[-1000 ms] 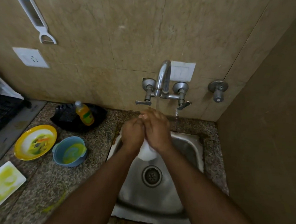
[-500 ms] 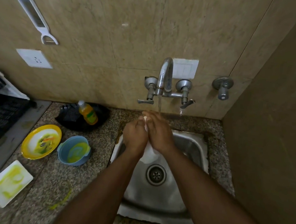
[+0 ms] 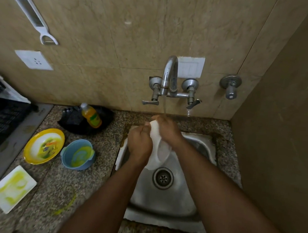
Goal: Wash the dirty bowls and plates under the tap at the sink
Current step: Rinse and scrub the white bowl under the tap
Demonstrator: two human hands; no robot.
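Sink [image 3: 198, 142] — white bowl [image 3: 161, 152], tilted, wet.

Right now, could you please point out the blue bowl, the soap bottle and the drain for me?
blue bowl [image 3: 78, 155]: head view, smeared inside.
soap bottle [image 3: 92, 117]: head view, orange body.
drain [image 3: 163, 178]: head view, strainer centre.

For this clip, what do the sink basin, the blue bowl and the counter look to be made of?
Sink basin: brushed stainless steel by its look, grey with soft dull reflections. Blue bowl: probably plastic, matte with small moulded side handles, yellow residue inside. Counter: speckled stone, likely polished granite, going by its mottled grey-brown grain.
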